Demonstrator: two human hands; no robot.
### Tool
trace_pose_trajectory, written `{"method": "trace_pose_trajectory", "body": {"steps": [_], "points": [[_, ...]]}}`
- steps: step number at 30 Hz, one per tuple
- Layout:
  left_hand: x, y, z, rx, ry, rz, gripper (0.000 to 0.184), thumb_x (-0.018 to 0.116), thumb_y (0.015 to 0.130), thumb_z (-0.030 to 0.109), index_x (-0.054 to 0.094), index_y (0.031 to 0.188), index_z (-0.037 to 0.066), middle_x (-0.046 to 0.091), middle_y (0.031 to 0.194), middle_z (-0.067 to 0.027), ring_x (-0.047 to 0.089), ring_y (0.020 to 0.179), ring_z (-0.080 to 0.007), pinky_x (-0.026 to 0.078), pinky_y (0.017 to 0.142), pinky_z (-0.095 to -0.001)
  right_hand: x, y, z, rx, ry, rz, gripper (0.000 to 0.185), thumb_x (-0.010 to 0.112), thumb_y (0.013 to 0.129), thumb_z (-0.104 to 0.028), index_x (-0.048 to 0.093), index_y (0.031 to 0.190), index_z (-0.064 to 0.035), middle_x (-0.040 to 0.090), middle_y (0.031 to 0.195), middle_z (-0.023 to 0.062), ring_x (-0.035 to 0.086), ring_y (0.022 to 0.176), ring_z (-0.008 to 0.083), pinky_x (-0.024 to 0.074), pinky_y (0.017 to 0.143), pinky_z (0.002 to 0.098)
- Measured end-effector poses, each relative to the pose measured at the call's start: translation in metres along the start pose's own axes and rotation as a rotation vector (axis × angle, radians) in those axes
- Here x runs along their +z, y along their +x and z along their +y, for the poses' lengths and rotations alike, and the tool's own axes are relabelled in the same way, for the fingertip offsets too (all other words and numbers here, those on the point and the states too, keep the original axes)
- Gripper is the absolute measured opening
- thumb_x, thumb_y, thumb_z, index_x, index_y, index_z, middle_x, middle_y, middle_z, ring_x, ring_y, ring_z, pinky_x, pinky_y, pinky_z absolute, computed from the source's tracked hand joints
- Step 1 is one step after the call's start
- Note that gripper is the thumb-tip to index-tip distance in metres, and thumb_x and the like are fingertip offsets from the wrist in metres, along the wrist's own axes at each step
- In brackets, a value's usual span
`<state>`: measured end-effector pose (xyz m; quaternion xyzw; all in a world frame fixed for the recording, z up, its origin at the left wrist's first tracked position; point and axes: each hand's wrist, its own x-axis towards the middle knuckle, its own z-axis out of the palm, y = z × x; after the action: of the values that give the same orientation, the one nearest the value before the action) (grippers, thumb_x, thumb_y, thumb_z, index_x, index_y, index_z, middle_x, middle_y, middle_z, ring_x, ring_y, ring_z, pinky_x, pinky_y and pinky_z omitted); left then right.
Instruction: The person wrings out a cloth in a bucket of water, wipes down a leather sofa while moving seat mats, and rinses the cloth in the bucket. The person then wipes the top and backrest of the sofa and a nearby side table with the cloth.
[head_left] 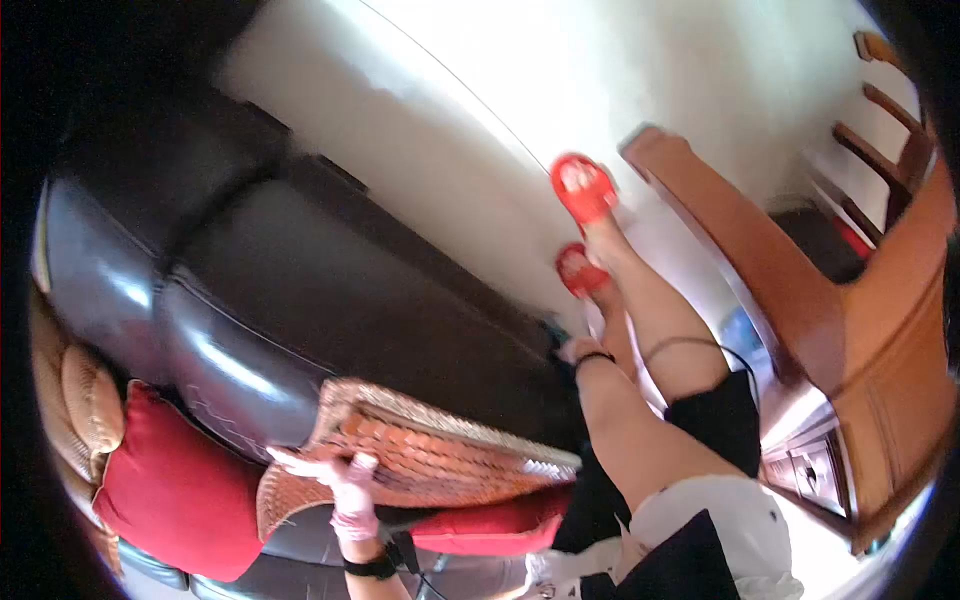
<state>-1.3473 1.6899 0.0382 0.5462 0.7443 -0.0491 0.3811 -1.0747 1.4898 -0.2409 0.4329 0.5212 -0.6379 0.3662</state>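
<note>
My left hand (335,483), which looks covered by something thin and pinkish, is at the near edge of a woven brown mat (430,455) on the sofa. Its fingers are stretched out and apart; whether they press on the mat is hard to tell. A black band (372,566) circles that forearm. Further forward, at the sofa's front edge, my right hand (580,350) is closed around a small dark greenish thing (554,335), too blurred to name. A thin dark band sits on the right wrist.
The dark leather sofa (330,270) fills the left side, with a red cushion (185,485) and another red cushion (490,530). Wooden furniture (790,270) stands at the right. My feet in red slippers (580,190) are on the pale floor (440,130). A dark cable (735,352) loops near my leg.
</note>
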Motion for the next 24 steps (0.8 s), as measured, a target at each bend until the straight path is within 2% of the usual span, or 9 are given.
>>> {"method": "trace_pose_trajectory", "body": {"steps": [6,8,10,11,14,16,18,22,24], "points": [[-0.003,0.001,-0.013,-0.029,0.254,0.004,0.137,0.073,0.057,0.063,-0.01,0.141,-0.005,-0.004,0.146,-0.0298,-0.002,0.134,-0.0429,0.003,0.108,-0.0568,-0.037,0.055,-0.018,-0.122,0.292,-0.077,0.033,0.047,0.088,-0.027,0.066,0.111,-0.015,0.065,0.11,0.0095,0.061,0.105,0.0215,0.0477,0.085,0.0359],[-0.005,0.002,-0.013,-0.039,0.324,0.034,0.139,0.072,0.055,0.067,-0.011,0.14,-0.006,-0.006,0.145,-0.0313,-0.005,0.134,-0.0452,0.001,0.107,-0.0585,-0.157,-0.011,-0.036,-0.141,0.306,-0.154,0.026,0.053,0.083,-0.023,0.069,0.102,-0.0134,0.067,0.105,0.0073,0.065,0.093,0.0206,0.0507,0.076,0.033],[-0.005,0.002,-0.011,-0.065,0.358,0.052,0.142,0.07,0.054,0.07,-0.013,0.14,-0.007,-0.007,0.145,-0.0328,-0.008,0.134,-0.0476,-0.002,0.107,-0.0602,-0.225,-0.016,-0.055,-0.32,0.018,0.167,0.022,0.053,0.082,-0.022,0.068,0.093,-0.01,0.068,0.089,0.0077,0.064,0.077,0.0181,0.0491,0.065,0.0337],[-0.004,0.003,-0.008,-0.076,0.37,0.051,0.143,0.069,0.053,0.072,-0.013,0.139,-0.008,-0.008,0.145,-0.0336,-0.009,0.134,-0.0487,-0.003,0.107,-0.0611,-0.274,-0.036,-0.072,-0.138,0.119,0.202,0.033,0.039,0.093,-0.027,0.063,0.106,-0.0079,0.066,0.1,0.0069,0.063,0.089,0.0207,0.0501,0.075,0.0335],[-0.001,0.001,-0.004,-0.112,0.393,0.047,0.148,0.066,0.05,0.077,-0.015,0.138,-0.01,-0.01,0.144,-0.0359,-0.014,0.133,-0.0522,-0.006,0.106,-0.0637,-0.383,-0.007,-0.101,-0.654,1.414,0.466,0.038,0.046,0.092,-0.038,0.057,0.117,-0.0108,0.06,0.109,0.0096,0.056,0.098,0.0174,0.0426,0.089,0.0306],[0.0,-0.001,-0.021,-0.091,0.436,0.049,0.15,0.077,0.045,0.063,-0.017,0.139,-0.006,-0.014,0.145,-0.0332,-0.017,0.133,-0.0517,-0.006,0.105,-0.0649,-0.455,0.009,-0.147,-1.353,1.961,0.442,0.046,0.048,0.092,-0.036,0.049,0.128,-0.0079,0.055,0.12,0.0111,0.047,0.116,0.017,0.0319,0.105,0.0321],[0.003,-0.003,-0.031,-0.086,0.482,0.058,0.155,0.088,0.04,0.05,-0.019,0.14,-0.002,-0.018,0.145,-0.0305,-0.02,0.132,-0.0512,-0.006,0.104,-0.0661,-0.519,0.007,-0.174,-0.7,0.678,0.919,0.042,0.045,0.094,-0.029,0.047,0.13,-0.0082,0.055,0.121,0.0122,0.047,0.118,0.0208,0.0323,0.105,0.0346],[0.006,-0.006,-0.016,-0.323,0.353,0.051,0.158,0.093,0.035,0.038,-0.018,0.142,0.004,-0.019,0.148,-0.0243,-0.022,0.134,-0.0477,0.001,0.102,-0.0702,-0.497,0.039,-0.169,-0.363,0.571,0.677,0.035,0.042,0.091,-0.017,0.053,0.122,-0.0041,0.055,0.123,0.0137,0.054,0.111,0.0327,0.0404,0.097,0.0372],[0.006,0.001,0.002,-0.427,0.304,0.06,0.158,0.093,0.034,0.037,-0.017,0.142,0.004,-0.019,0.148,-0.0243,-0.021,0.134,-0.0469,0.001,0.101,-0.0703,-0.483,0.037,-0.158,-0.312,0.047,0.631,0.032,0.041,0.091,-0.014,0.057,0.117,-0.0045,0.056,0.124,0.0108,0.053,0.113,0.0271,0.0417,0.096,0.0326]]}}
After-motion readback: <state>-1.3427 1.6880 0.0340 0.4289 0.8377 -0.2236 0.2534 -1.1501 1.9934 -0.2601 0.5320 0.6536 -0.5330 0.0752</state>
